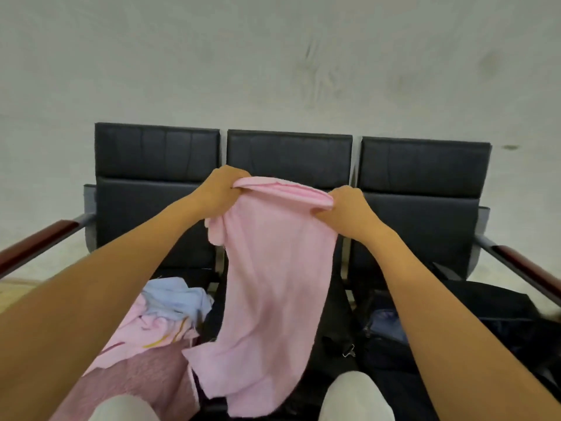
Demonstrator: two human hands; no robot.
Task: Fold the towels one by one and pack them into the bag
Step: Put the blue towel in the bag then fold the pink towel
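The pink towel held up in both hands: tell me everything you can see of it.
The pink towel looks like soft terry cloth, plain and pale. It hangs lengthwise in front of the black bench seats, its top edge bunched and gripped by the left hand and the right hand. The cloth is doubled along that edge, and the lower end drapes loosely, creased, near the person's knees.
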